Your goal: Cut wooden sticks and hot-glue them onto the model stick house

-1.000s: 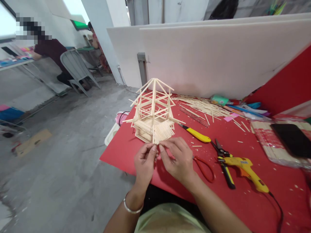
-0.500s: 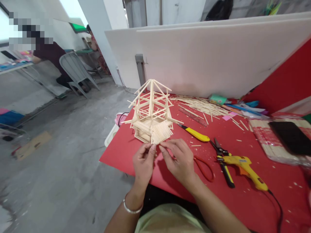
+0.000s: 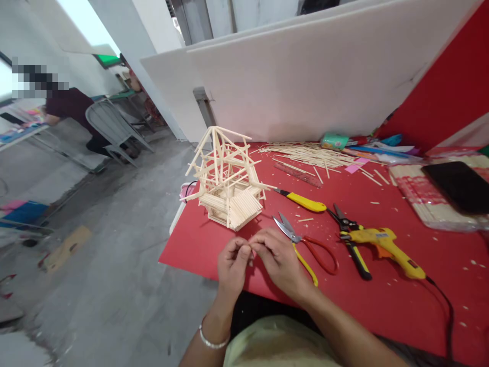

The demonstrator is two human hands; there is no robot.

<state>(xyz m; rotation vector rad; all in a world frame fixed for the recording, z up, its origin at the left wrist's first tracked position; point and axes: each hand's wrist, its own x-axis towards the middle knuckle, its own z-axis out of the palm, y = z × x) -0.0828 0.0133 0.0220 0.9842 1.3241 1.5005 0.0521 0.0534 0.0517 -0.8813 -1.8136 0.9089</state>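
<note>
A small house-like model made of thin wooden sticks [image 3: 229, 183] stands on the red tabletop [image 3: 191, 250]. It has an open frame roof on top and a slatted lower roof panel facing me. Just in front of it, apart from it, my left hand [image 3: 234, 262] and my right hand [image 3: 275, 260] meet with pinched fingertips. Whatever lies between the fingers is too small or too hidden to name. Scissors [image 3: 293, 235] with one red and one yellow handle lie partly open beside my right hand.
Right of the model lie a yellow utility knife [image 3: 305, 202], pruning cutters [image 3: 351, 239] and a corded yellow glue gun [image 3: 385, 244]. Loose sticks [image 3: 309, 155] and a ruler [image 3: 298, 174] lie behind. A phone [image 3: 458, 186] rests on bagged sticks [image 3: 412, 199]. A person [image 3: 72, 112] sits far left.
Both hands have drawn back from the model's lower roof edge towards me, and their fingertips now meet. The model appears turned slightly. The scissors beside my right hand have come into fuller view.
</note>
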